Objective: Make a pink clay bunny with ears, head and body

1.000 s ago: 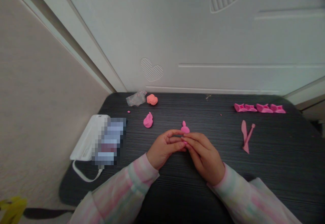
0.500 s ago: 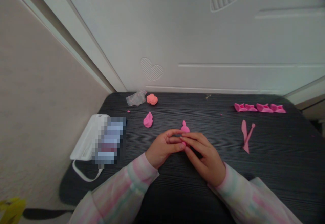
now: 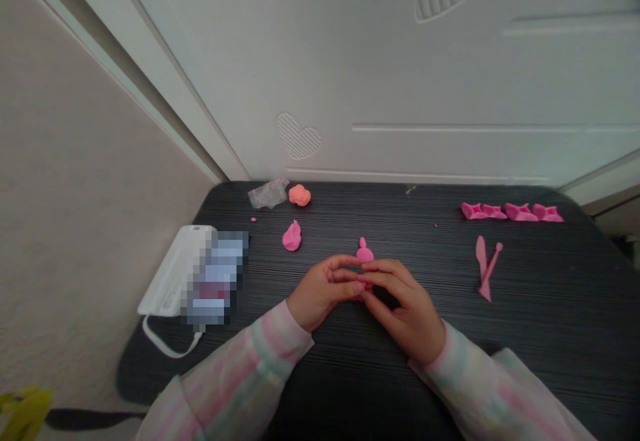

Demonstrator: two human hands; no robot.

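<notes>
head view: the fingertips of my left hand [image 3: 323,291] and right hand [image 3: 409,311] meet above the dark, wood-grained desk [image 3: 550,334], pinching a tiny bright-pink lump of modelling clay [image 3: 367,286] between them, most of it hidden by my fingers; how hard each of my hands presses i cannot tell. just beyond my fingers is a rounded bright-pink clay piece [image 3: 365,254] with a small oval nub [image 3: 363,242] at its far end, and i cannot tell whether i am touching it. i judge the lump to be very light and soft, tacky rather than slippery, and quick to dent, so i would hold it by its sides and barely squeeze. the rounded piece looks just as easily marked; its broad body seems the safer hold, since the narrow nub could bend or come away. off to my left, the bright-pink teardrop-shaped clay blob [image 3: 292,236] is probably as yielding
</notes>
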